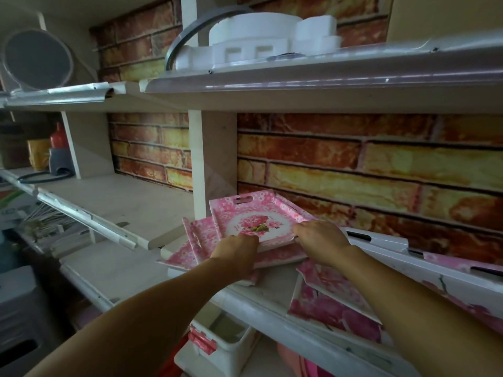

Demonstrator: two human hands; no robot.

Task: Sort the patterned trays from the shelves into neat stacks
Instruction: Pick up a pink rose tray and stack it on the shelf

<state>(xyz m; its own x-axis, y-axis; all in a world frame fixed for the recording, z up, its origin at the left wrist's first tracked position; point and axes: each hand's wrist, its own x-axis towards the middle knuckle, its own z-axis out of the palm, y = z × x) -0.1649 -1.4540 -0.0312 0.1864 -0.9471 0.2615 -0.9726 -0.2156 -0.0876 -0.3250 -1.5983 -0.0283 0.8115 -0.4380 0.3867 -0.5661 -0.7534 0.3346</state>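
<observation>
Two hands, left hand [236, 250] and right hand [319, 242], grip the near edge of the top pink tray [253, 213], lying on other trays [187, 254] at the shelf [261, 303] front edge; more pink trays [334, 303] crowd right.

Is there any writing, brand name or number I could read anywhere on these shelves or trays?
None can be read.
Pink floral tray held by both hands: flower pattern only, no words.
Green and white box at the far left: some printing, too blurred to read.
Red bottle: no legible label.
</observation>
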